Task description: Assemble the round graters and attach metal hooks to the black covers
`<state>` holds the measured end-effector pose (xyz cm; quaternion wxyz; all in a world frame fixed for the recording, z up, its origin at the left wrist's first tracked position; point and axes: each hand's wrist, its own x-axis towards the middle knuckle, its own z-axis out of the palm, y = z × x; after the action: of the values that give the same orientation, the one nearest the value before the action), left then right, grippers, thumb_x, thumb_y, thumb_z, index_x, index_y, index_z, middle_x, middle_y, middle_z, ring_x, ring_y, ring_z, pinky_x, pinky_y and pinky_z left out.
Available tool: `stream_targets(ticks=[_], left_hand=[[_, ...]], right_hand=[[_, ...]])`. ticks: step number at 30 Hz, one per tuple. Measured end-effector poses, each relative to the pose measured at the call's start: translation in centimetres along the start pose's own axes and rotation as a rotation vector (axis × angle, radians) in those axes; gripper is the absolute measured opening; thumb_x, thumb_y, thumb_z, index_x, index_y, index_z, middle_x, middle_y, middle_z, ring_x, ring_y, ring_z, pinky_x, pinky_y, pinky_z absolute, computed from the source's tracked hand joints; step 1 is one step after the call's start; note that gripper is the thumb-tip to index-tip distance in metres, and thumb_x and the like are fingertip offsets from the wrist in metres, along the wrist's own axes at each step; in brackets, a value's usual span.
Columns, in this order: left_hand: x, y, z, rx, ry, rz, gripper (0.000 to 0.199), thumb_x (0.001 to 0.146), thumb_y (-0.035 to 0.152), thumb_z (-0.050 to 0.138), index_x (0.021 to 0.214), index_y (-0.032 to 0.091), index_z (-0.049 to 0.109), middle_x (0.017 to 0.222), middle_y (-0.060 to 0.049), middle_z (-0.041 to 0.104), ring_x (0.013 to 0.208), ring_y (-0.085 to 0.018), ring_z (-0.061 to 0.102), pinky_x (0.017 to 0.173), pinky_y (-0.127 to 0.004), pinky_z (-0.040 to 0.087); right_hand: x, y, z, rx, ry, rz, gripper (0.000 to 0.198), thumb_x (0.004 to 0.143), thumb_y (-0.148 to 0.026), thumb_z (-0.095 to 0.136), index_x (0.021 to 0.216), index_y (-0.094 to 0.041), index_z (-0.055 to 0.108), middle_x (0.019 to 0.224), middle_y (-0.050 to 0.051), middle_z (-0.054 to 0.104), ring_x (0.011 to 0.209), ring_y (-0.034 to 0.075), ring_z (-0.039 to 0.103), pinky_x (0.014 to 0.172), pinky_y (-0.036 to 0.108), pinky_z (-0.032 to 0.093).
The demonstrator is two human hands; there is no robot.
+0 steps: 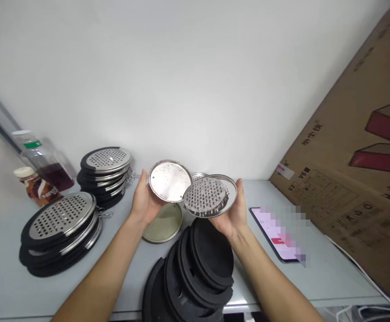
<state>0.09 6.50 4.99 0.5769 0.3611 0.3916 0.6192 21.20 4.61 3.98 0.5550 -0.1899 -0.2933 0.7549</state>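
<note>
My left hand [144, 199] is closed on the rim of a shallow, round metal disc [171, 181] with a shiny face and two small holes near its edge. In my right hand [232, 214] is a round metal grater [206, 195] with rows of raised teeth, lying tilted on a second rimmed metal disc [231, 190]. Another metal rim peeks out behind them. The two held groups meet at their edges above the table. Beneath, a dull yellowish round disc [164, 225] lies flat. Black round holders [211, 255] are piled in front of my right hand.
Two stacks of black-rimmed graters [62, 217] [107, 160] stand at left, with metal clips at their sides. Behind them are a bottle of dark liquid [52, 167] and a brown bottle [39, 188]. A phone [275, 232] lies at right beside a large cardboard box [342, 179].
</note>
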Motion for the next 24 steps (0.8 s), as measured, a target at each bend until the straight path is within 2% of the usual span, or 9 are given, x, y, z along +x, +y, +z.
stream_targets(ticks=[3, 5, 8, 10, 12, 15, 19, 24], left_hand=[[1.4, 0.4, -2.4, 0.202, 0.154, 0.025, 0.041, 0.085, 0.044, 0.059, 0.117, 0.019, 0.062, 0.102, -0.008, 0.072, 0.085, -0.021, 0.069, 0.070, -0.030, 0.056], [1.9, 0.8, -4.1, 0.322, 0.198, 0.041, 0.042, 0.078, 0.030, 0.066, 0.118, 0.019, 0.062, 0.089, -0.004, 0.072, 0.074, -0.017, 0.067, 0.063, -0.025, 0.052], [1.9, 1.6, -6.3, 0.503, 0.125, 0.017, 0.045, 0.069, 0.022, 0.071, 0.114, 0.018, 0.067, 0.075, -0.002, 0.071, 0.066, -0.017, 0.064, 0.060, -0.025, 0.048], [1.8, 1.9, -7.1, 0.636, 0.047, 0.000, 0.040, 0.066, 0.023, 0.073, 0.105, 0.016, 0.072, 0.076, -0.005, 0.073, 0.071, -0.021, 0.065, 0.064, -0.028, 0.049], [1.7, 1.9, -7.6, 0.762, -0.023, 0.001, 0.034, 0.064, 0.024, 0.074, 0.097, 0.016, 0.076, 0.082, -0.006, 0.075, 0.079, -0.024, 0.067, 0.071, -0.030, 0.049], [1.8, 1.3, -7.8, 0.943, -0.083, 0.026, 0.023, 0.064, 0.027, 0.074, 0.085, 0.018, 0.078, 0.083, -0.005, 0.077, 0.082, -0.027, 0.067, 0.077, -0.033, 0.048], [2.2, -0.4, -8.0, 1.147, -0.030, 0.112, 0.014, 0.068, 0.026, 0.072, 0.080, 0.022, 0.079, 0.081, -0.008, 0.077, 0.088, -0.031, 0.067, 0.085, -0.036, 0.045], [2.4, -1.1, -7.7, 1.267, 0.050, 0.243, 0.019, 0.075, 0.029, 0.070, 0.089, 0.020, 0.079, 0.078, -0.010, 0.074, 0.084, -0.029, 0.068, 0.087, -0.039, 0.047]], right_hand=[[0.2, -0.5, -0.8, 0.029, 0.016, 0.001, 0.073, 0.073, -0.083, 0.048, 0.117, -0.026, 0.063, 0.125, 0.010, 0.064, 0.120, 0.036, 0.054, 0.097, 0.061, 0.044], [0.3, -1.0, -1.4, 0.061, 0.049, -0.023, 0.069, 0.075, -0.080, 0.051, 0.116, -0.026, 0.064, 0.126, 0.010, 0.064, 0.121, 0.037, 0.054, 0.096, 0.063, 0.043], [0.4, -1.8, -2.2, 0.094, 0.078, -0.059, 0.063, 0.077, -0.074, 0.055, 0.118, -0.027, 0.063, 0.127, 0.010, 0.063, 0.121, 0.038, 0.053, 0.096, 0.066, 0.042], [0.6, -2.0, -2.6, 0.096, 0.084, -0.076, 0.061, 0.077, -0.070, 0.057, 0.121, -0.027, 0.062, 0.127, 0.011, 0.063, 0.121, 0.038, 0.053, 0.095, 0.068, 0.041], [0.9, -2.1, -2.8, 0.095, 0.100, -0.076, 0.060, 0.078, -0.068, 0.057, 0.122, -0.027, 0.061, 0.127, 0.011, 0.064, 0.121, 0.038, 0.053, 0.095, 0.068, 0.041], [1.4, -2.2, -3.3, 0.106, 0.176, -0.049, 0.053, 0.081, -0.064, 0.055, 0.118, -0.026, 0.063, 0.125, 0.009, 0.065, 0.121, 0.036, 0.054, 0.096, 0.066, 0.042], [1.9, -2.4, -3.7, 0.105, 0.279, -0.014, 0.046, 0.087, -0.059, 0.050, 0.110, -0.023, 0.066, 0.118, 0.009, 0.070, 0.119, 0.034, 0.057, 0.097, 0.061, 0.046], [2.1, -1.9, -3.3, 0.110, 0.273, 0.023, 0.049, 0.093, -0.055, 0.040, 0.111, -0.017, 0.067, 0.109, 0.012, 0.073, 0.116, 0.032, 0.060, 0.098, 0.056, 0.048]])
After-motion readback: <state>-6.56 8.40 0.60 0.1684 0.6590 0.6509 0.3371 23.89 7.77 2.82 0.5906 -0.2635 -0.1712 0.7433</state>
